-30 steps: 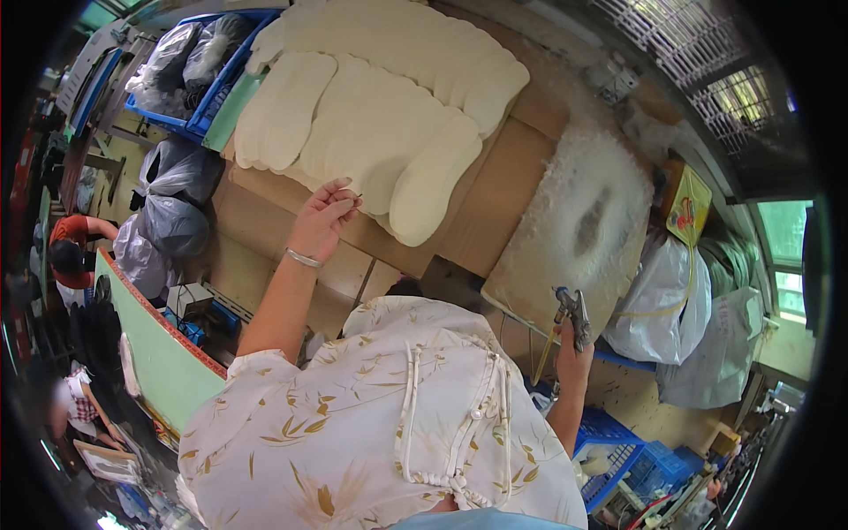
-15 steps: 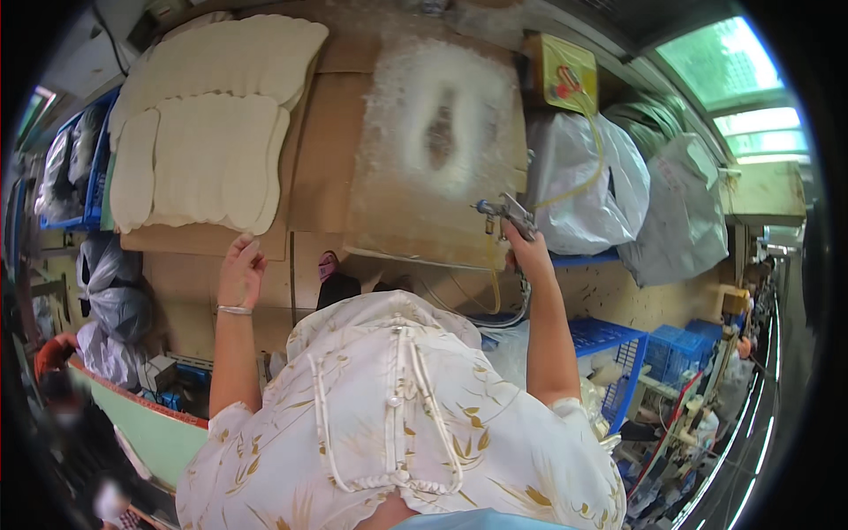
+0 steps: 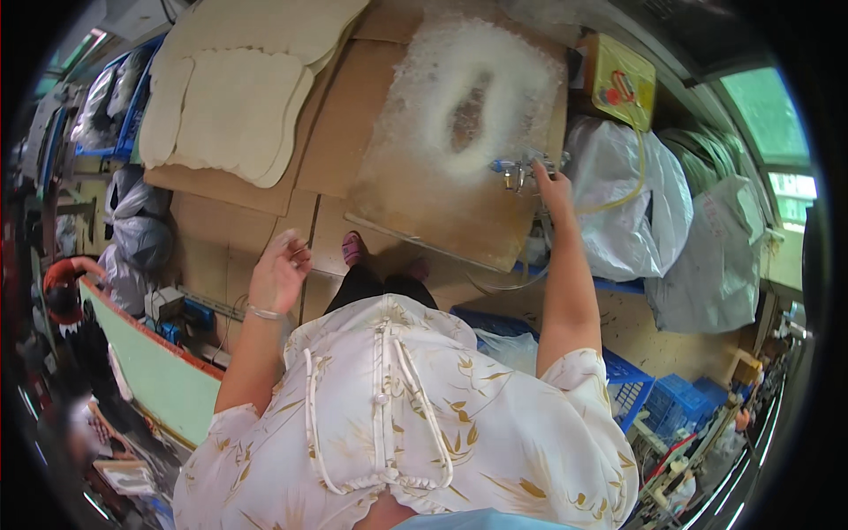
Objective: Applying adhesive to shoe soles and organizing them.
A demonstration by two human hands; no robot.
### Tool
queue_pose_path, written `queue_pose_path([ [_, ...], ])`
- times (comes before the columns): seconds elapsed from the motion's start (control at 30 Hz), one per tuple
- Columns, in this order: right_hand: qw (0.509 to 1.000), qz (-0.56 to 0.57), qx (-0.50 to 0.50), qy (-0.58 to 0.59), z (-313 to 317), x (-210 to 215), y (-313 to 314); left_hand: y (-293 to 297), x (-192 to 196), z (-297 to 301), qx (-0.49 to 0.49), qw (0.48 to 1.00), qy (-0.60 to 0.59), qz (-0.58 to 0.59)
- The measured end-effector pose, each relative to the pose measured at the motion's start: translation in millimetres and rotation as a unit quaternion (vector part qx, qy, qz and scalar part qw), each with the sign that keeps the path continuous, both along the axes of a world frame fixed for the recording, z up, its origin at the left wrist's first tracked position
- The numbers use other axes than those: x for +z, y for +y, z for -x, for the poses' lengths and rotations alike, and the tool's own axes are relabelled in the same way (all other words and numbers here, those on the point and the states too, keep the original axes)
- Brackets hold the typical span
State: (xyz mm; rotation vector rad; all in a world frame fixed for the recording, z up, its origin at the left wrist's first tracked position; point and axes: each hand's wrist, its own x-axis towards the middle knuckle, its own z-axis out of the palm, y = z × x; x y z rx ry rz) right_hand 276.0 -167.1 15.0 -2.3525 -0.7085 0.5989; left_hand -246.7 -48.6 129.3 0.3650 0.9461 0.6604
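Right hand [image 3: 555, 184] is clamped on a spray gun [image 3: 521, 168] over the white-coated board [image 3: 459, 132]. Left hand [image 3: 278, 274] hangs loosely open, holding nothing. Blue crates [image 3: 649, 389] by the floor; contents unclear.

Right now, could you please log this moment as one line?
right hand: holds spray gun over white-coated board | left hand: empty, above cardboard

Open room lies over the bare cardboard [image 3: 256, 234] at centre, around the left hand [image 3: 278, 276]. Far left, stacked foam pads [image 3: 231, 106] block the way. The right hand [image 3: 555, 187] with its spray gun [image 3: 523, 168] has full grey bags [image 3: 632, 208] crowding its right; blue crates [image 3: 623, 380] stand near.
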Motion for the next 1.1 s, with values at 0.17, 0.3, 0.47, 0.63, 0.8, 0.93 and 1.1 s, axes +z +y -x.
queue_pose_path([
  [0.17, 0.989, 0.026, 0.031, -0.144, 8.0, -35.9, -17.7, -12.5, 3.0, -36.9, -0.040, 0.987, -0.156, 0.001],
  [0.3, 0.947, -0.113, 0.037, -0.298, 36.9, -34.3, -12.9, -14.0, 7.4, -52.2, -0.059, 0.984, -0.165, 0.004],
  [0.47, 0.926, -0.241, 0.150, 0.248, 193.7, 60.5, -0.6, -17.2, 6.7, -68.6, -0.101, 0.979, -0.177, 0.023],
  [0.63, 0.858, -0.286, 0.074, 0.420, 249.3, 102.6, -13.8, -21.4, -1.3, -97.7, -0.182, 0.955, -0.213, 0.093],
  [0.8, 0.806, -0.386, -0.098, 0.439, 272.6, 96.2, -37.5, -27.4, 1.9, -131.6, -0.304, 0.928, -0.187, 0.102],
  [0.93, 0.942, -0.302, -0.144, -0.029, 282.7, 99.5, -66.9, -34.6, 0.1, -150.1, -0.428, 0.864, -0.238, 0.115],
  [1.1, 0.883, -0.309, -0.353, 0.009, 307.6, 95.7, -110.4, -52.7, -10.8, -165.8, -0.586, 0.763, -0.239, 0.131],
])
